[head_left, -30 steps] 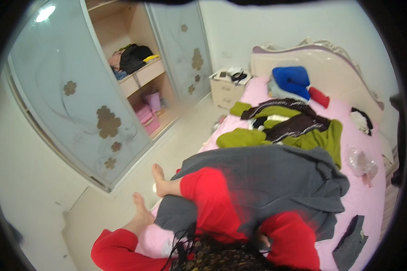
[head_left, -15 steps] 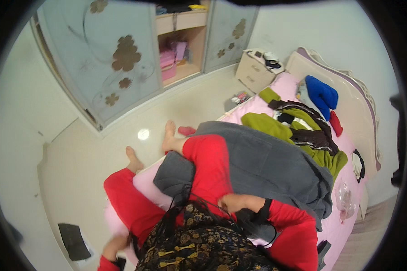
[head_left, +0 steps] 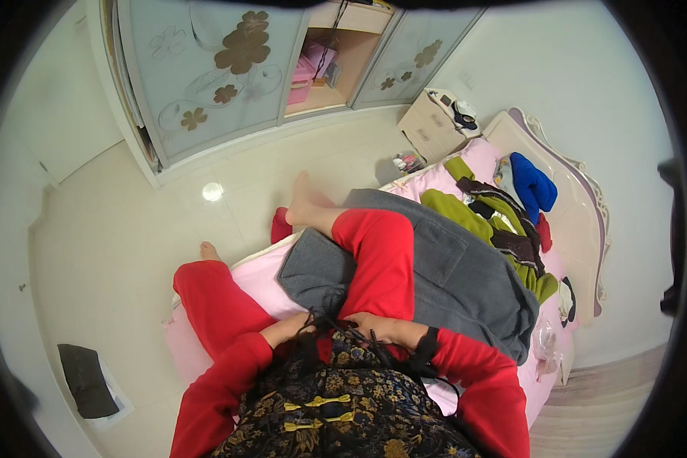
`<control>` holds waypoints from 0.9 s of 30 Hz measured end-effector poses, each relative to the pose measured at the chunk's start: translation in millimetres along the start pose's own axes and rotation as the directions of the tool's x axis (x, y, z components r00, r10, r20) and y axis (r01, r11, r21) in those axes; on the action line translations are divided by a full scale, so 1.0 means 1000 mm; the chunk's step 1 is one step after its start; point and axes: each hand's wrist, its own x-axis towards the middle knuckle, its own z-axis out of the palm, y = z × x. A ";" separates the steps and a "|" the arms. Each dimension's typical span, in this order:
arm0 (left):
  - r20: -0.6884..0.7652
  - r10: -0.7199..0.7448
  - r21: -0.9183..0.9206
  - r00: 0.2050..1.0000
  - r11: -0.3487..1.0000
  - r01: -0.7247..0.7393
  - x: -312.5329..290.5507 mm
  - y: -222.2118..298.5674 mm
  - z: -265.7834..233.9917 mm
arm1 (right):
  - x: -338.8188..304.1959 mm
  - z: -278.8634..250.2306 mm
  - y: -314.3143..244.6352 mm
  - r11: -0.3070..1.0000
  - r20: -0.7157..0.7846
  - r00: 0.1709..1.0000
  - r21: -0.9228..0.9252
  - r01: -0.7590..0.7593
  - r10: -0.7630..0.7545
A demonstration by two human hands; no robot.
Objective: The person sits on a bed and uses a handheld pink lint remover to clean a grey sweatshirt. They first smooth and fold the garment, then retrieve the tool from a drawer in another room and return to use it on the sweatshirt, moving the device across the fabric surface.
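Note:
My left hand [head_left: 285, 330] and my right hand [head_left: 374, 326] are both at my lap, at the front hem of a black vest [head_left: 343, 397] with a gold flower pattern and yellow knot fastenings. The fingers of both are bent in at the hem, partly hidden by cloth and loops of black cord [head_left: 330, 305]. A bit of red cloth shows between the hands. Red trousers [head_left: 379, 259] cover my legs, one bent on the bed and one hanging over its side. Beneath the bent leg a dark grey garment [head_left: 450, 267] lies spread out.
On the pink bed [head_left: 252, 278] lie a green and brown garment [head_left: 504, 229], a blue folded cloth [head_left: 532, 182] and a clear plastic bag [head_left: 546, 343]. Beyond stand a nightstand [head_left: 431, 126] and a sliding wardrobe [head_left: 206, 84]. A dark mat [head_left: 88, 382] is on the floor.
My left hand has come up from beside my left thigh to the vest's hem. The right hand stays at the lap, now nearer the left. The bent leg's foot has shifted.

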 end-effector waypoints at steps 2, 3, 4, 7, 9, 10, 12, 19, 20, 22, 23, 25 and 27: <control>-0.006 -0.073 0.054 0.997 0.996 0.073 -0.013 0.017 -0.004 | -0.019 0.013 -0.013 0.996 0.066 0.996 0.077 0.050 -0.055; 0.014 -0.149 0.087 0.989 0.985 0.147 -0.022 0.029 -0.006 | -0.030 0.019 -0.020 0.993 0.102 0.993 0.105 0.045 -0.055; -0.019 -0.163 -0.044 0.986 0.986 0.163 -0.032 0.042 -0.008 | -0.041 0.025 -0.029 0.990 0.115 0.984 0.017 0.138 -0.139; -0.007 -0.141 -0.218 0.990 0.966 0.136 -0.070 0.086 -0.019 | -0.070 0.043 -0.054 0.937 0.165 0.952 -0.195 0.289 -0.259; -0.115 -0.089 -0.270 0.989 0.961 0.055 -0.095 0.111 -0.026 | -0.087 0.055 -0.068 0.907 0.179 0.939 -0.256 0.334 -0.295; -0.176 -0.048 -0.292 0.983 0.957 -0.005 -0.105 0.123 -0.028 | -0.094 0.061 -0.073 0.899 0.190 0.918 -0.212 0.384 -0.347; -0.292 0.161 -0.324 0.943 0.911 -0.256 -0.125 0.142 -0.039 | -0.104 0.067 -0.083 0.865 0.204 0.866 -0.129 0.486 -0.456; -0.359 0.425 -0.095 0.831 0.869 -0.485 -0.173 0.169 -0.058 | -0.078 0.067 -0.111 0.755 0.390 0.736 -0.138 0.641 -0.554; -0.376 0.392 -0.058 0.840 0.894 -0.444 -0.177 0.166 -0.058 | -0.072 0.064 -0.117 0.757 0.405 0.731 -0.128 0.640 -0.550; -0.427 0.263 -0.295 0.865 0.864 -0.408 -0.186 0.156 -0.055 | -0.059 0.059 -0.127 0.810 0.383 0.794 -0.166 0.562 -0.472; -0.416 0.139 -0.422 0.899 0.846 -0.326 -0.190 0.149 -0.056 | -0.053 0.056 -0.133 0.811 0.350 0.827 -0.240 0.534 -0.441; -0.385 -0.007 -0.638 0.923 0.725 -0.260 -0.197 0.136 -0.061 | -0.034 0.049 -0.146 0.705 0.326 0.805 -0.391 0.592 -0.496; -0.382 -0.072 -0.714 0.921 0.656 -0.245 -0.199 0.124 -0.068 | -0.009 0.037 -0.161 0.691 0.328 0.831 -0.463 0.555 -0.449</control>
